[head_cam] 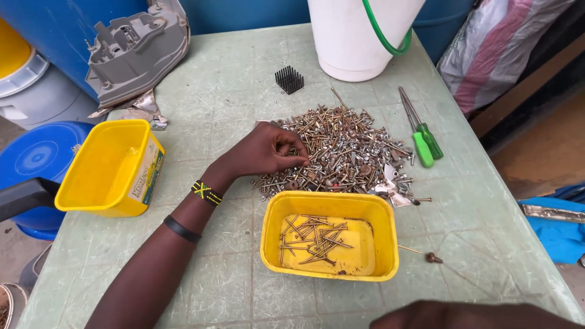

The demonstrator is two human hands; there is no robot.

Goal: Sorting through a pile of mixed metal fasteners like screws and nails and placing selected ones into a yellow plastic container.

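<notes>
On the table (231, 91), left of the pile of screws (341, 152), our left hand (268, 149) pinched a screw we could not see clearly; its axis was hidden. Picking one at a time seemed best. The yellow tub (329, 204) held screws (314, 237) pointing many ways. Our right hand (469, 315) was cut off; its state we cannot tell.

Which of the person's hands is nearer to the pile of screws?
Left. The left hand rests on the near edge of the pile of screws, fingers pinched there. The right hand lies at the bottom edge, beyond the yellow tub, well away.
</notes>
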